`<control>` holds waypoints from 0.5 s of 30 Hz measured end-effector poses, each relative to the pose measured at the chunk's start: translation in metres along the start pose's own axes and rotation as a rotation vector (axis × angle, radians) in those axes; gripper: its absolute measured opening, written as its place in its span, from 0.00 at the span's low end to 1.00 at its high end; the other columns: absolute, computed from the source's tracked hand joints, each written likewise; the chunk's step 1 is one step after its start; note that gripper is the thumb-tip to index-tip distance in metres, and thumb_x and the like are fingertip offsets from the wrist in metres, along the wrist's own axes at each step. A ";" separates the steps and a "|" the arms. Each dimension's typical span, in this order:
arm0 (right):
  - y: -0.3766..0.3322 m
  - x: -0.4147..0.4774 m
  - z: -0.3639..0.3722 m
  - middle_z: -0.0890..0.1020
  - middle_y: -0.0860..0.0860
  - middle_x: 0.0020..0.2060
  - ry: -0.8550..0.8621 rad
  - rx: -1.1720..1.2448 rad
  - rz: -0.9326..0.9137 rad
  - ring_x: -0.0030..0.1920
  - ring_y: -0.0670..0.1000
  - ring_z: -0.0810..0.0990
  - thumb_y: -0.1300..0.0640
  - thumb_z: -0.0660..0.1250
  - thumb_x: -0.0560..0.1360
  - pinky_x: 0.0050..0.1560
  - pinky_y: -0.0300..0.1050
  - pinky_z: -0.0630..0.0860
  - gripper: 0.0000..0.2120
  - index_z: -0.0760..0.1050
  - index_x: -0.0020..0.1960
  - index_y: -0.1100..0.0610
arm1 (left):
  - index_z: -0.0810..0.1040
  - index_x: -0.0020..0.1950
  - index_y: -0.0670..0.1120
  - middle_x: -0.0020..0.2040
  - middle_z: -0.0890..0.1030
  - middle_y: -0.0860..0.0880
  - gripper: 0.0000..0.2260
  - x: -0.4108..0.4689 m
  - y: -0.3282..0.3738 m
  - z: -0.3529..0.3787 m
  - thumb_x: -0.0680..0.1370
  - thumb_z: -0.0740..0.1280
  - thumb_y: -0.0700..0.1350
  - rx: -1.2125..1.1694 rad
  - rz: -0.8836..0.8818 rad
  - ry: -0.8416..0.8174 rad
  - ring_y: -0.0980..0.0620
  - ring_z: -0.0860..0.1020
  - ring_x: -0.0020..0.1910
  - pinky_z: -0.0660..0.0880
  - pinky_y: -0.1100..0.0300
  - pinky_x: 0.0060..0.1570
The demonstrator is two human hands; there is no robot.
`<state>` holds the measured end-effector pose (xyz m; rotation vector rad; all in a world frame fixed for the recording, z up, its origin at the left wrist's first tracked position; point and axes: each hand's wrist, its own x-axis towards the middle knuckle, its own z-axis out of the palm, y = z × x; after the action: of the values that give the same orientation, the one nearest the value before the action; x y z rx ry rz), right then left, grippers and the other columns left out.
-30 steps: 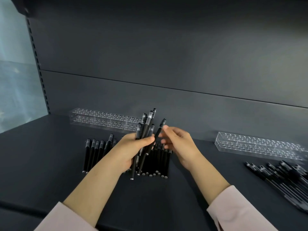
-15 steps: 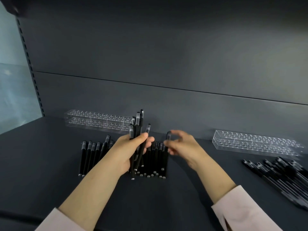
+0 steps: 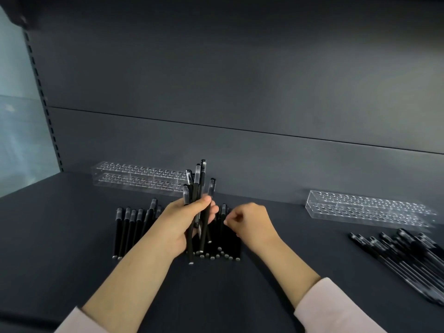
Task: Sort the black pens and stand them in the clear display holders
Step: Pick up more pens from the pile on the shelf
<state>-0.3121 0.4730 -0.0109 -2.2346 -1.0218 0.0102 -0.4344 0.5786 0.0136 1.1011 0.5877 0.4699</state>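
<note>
My left hand (image 3: 180,224) grips a bundle of several black pens (image 3: 198,186) held upright above the dark shelf. Beneath it, a row of black pens (image 3: 129,229) lies side by side on the shelf. My right hand (image 3: 253,224) is low over the right part of that row, its curled fingers pinching one black pen (image 3: 223,210) that lies among the others. Two clear display holders with rows of holes stand against the back wall, one on the left (image 3: 141,179) and one on the right (image 3: 367,209). No pens stand in either.
A loose pile of black pens (image 3: 408,255) lies at the right edge of the shelf, in front of the right holder. The dark back panel rises just behind both holders. A slotted upright (image 3: 48,111) and a pale wall close the left side.
My right hand drew one pen out of the bundle, carried it to the right and lowered it onto the row. My left hand has kept the bundle upright.
</note>
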 end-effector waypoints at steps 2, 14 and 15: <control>0.000 -0.001 0.002 0.84 0.50 0.38 -0.013 -0.013 -0.023 0.35 0.46 0.79 0.58 0.68 0.76 0.35 0.27 0.72 0.08 0.84 0.41 0.59 | 0.81 0.55 0.39 0.46 0.86 0.44 0.08 0.000 -0.001 0.000 0.78 0.70 0.40 -0.021 0.023 0.010 0.51 0.85 0.44 0.79 0.61 0.43; -0.013 -0.005 -0.019 0.80 0.51 0.36 -0.183 0.990 0.174 0.37 0.47 0.75 0.57 0.69 0.76 0.37 0.38 0.70 0.05 0.81 0.47 0.58 | 0.82 0.54 0.42 0.46 0.87 0.48 0.07 -0.009 -0.002 0.007 0.79 0.68 0.42 0.242 0.072 -0.115 0.57 0.85 0.43 0.78 0.64 0.42; -0.013 -0.004 -0.019 0.80 0.51 0.36 -0.183 1.054 0.186 0.37 0.47 0.75 0.58 0.68 0.76 0.37 0.38 0.71 0.04 0.80 0.46 0.58 | 0.82 0.55 0.41 0.46 0.87 0.47 0.08 -0.009 -0.002 0.006 0.79 0.68 0.42 0.234 0.073 -0.118 0.55 0.85 0.45 0.79 0.63 0.43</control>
<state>-0.3184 0.4654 0.0107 -1.3445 -0.6430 0.6821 -0.4367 0.5682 0.0158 1.3679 0.5089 0.4031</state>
